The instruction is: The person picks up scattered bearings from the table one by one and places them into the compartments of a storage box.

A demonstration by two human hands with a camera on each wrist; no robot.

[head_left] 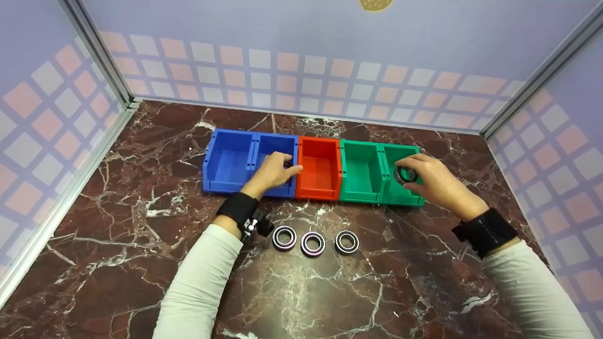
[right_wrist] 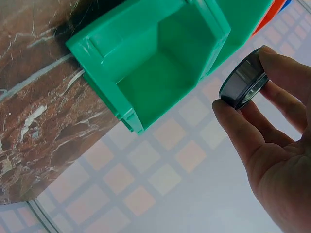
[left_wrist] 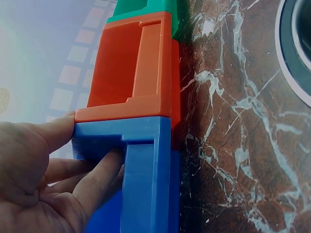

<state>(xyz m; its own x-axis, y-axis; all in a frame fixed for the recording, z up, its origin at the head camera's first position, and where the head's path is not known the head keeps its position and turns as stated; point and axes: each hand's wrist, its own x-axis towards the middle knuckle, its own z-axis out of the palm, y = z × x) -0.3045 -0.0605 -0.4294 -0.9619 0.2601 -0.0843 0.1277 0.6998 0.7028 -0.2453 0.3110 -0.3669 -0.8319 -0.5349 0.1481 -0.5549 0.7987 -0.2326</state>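
My right hand (head_left: 435,181) pinches a dark ring-shaped bearing (head_left: 406,175) between thumb and fingers. In the head view it overlaps the rightmost green bin (right_wrist: 160,73); in the right wrist view the bearing (right_wrist: 243,80) is tilted beside the bin's wall. My left hand (head_left: 275,172) reaches into the second blue bin (head_left: 278,141), its thumb at the wall shared with the red bin (head_left: 318,188). The left fingers (left_wrist: 99,182) lie inside the blue bin. A small dark patch shows between thumb and fingers; I cannot tell whether that hand holds a bearing.
Three bearings lie in a row on the marbled table before the bins: left bearing (head_left: 284,238), middle bearing (head_left: 313,244) and right bearing (head_left: 347,242). Another blue bin (head_left: 228,186) and a green bin (head_left: 360,193) belong to the row. Tiled-pattern panels (head_left: 320,75) enclose the table.
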